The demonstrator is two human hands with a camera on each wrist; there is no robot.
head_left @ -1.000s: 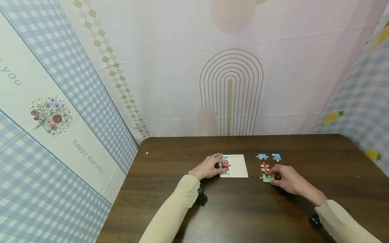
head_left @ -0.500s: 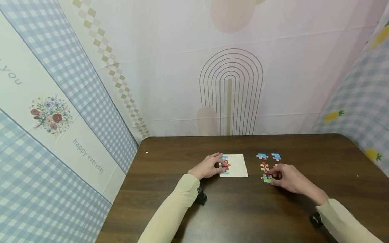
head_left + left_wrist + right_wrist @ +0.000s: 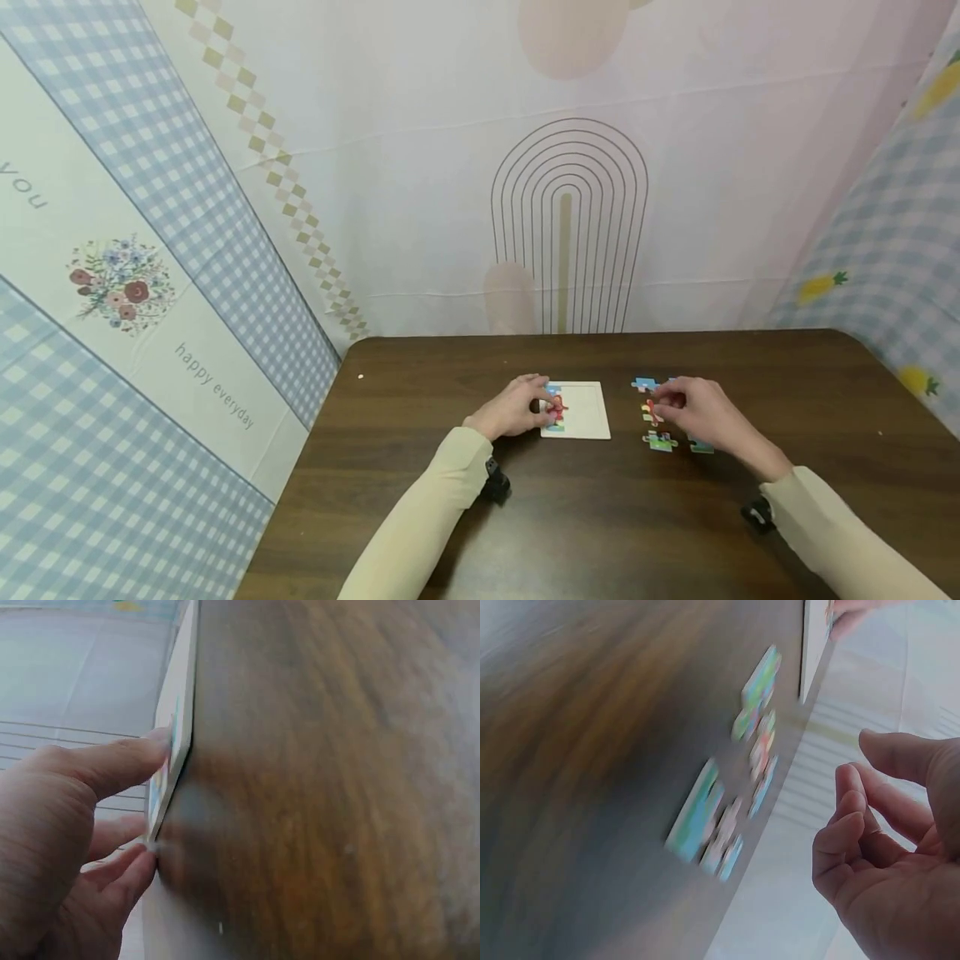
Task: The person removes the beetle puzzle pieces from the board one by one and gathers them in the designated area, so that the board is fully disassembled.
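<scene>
A pale square puzzle board point(image 3: 588, 412) lies on the table, its left side filled with colourful pieces, one showing a red figure. My left hand point(image 3: 513, 408) holds the board at that side. In the left wrist view the thumb point(image 3: 127, 763) presses on the board's face while the fingers meet its edge. Over the loose pieces hovers my right hand point(image 3: 705, 412), its fingers loosely bent with nothing between them and the thumb point(image 3: 892, 754). Beneath and beside it lie a blue jigsaw piece point(image 3: 642, 384), a red one point(image 3: 649, 411) and a green one point(image 3: 660, 442).
Another green jigsaw piece point(image 3: 702, 447) shows below the right hand; other pieces there are mostly hidden by it. The brown wooden table point(image 3: 585, 517) ends at the back against a patterned cloth point(image 3: 420, 208). A small white speck point(image 3: 361, 377) lies at the far left.
My right hand has left the lower green piece and risen toward the back row, baring the green piece at lower right and covering the blue one at upper right. The left hand stays put.
</scene>
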